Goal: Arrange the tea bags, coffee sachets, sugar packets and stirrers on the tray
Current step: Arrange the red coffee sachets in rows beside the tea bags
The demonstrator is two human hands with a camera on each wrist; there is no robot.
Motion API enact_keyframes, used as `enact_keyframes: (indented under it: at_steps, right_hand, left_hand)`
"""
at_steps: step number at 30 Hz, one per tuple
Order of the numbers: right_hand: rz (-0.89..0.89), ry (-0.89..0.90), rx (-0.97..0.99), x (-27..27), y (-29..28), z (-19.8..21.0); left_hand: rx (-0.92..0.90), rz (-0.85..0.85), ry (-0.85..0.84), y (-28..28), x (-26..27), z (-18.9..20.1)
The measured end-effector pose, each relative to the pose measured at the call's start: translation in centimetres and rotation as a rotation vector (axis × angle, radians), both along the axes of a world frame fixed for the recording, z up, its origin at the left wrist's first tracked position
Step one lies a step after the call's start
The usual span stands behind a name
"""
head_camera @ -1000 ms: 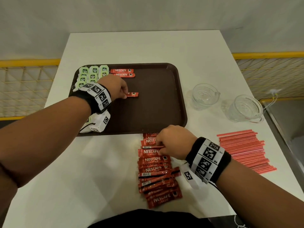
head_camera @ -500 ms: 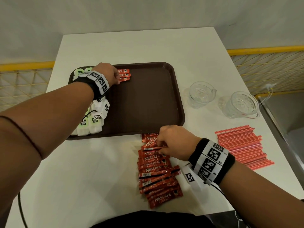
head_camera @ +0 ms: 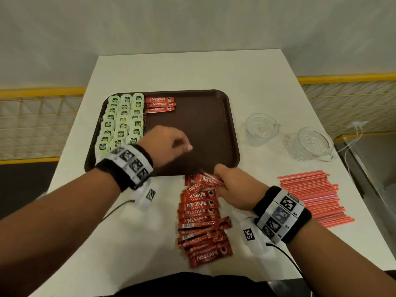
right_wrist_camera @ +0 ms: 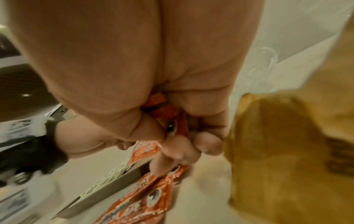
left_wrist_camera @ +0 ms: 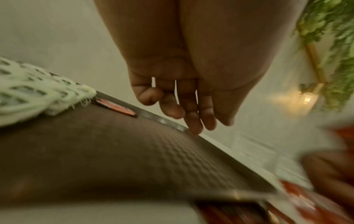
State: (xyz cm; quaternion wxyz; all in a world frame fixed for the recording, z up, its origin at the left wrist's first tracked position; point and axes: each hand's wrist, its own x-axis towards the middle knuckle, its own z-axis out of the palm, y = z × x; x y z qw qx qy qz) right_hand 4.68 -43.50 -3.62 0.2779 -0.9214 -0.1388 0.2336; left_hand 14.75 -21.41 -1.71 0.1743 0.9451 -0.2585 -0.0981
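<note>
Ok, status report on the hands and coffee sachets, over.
Left hand empty above tray. Right hand pinching one coffee sachet off table pile. Nothing blocking.

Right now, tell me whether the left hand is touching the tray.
Apart. In the left wrist view the left hand hangs with loose, empty fingers above the brown tray, with pale wall showing around the fingertips.

Head view: from above, facing forward and down across white square table (head_camera: 192, 69), both forearms and whole brown plastic tray (head_camera: 232, 133) in frame. Left wrist view: close under left hand (left_wrist_camera: 184, 78), low over the tray's textured floor, aimed along fingers toward far rim; blurred. Right wrist view: very close behind right hand (right_wrist_camera: 157, 84), looking down to the tray's near edge. Shared by all three: tray, red coffee sachets (head_camera: 198, 203).
</note>
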Motion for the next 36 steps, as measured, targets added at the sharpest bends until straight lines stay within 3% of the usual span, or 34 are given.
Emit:
enact_keyframes:
  at_steps: [5,10,21,30,36]
  right_hand:
    - [-0.058,-0.023,0.029,-0.8,-1.1,-0.7]
    - [-0.123,-0.061,0.144,-1.3,-1.3,0.0]
    - [-0.155,-0.094,0.211,-0.7,-0.8,-0.2]
    - [-0.083,-0.223,-0.005,0.6,0.6,-1.1]
    - [-0.048,-0.128,-0.162,0.6,2.0,-0.8]
  left_hand:
    - [0.12,-0.152,0.07,-1.5,-5.1,-1.8]
    - [0.312,-0.132,0.06,-2.4,-7.0,-3.0]
    - [0.392,-0.083,0.209,-2.7,-6.9,-2.2]
    - [0.424,-0.102,0.133,-2.5,-6.9,-2.4]
    - [0.364,-0.199,0.142,-1.4,-6.5,-2.5]
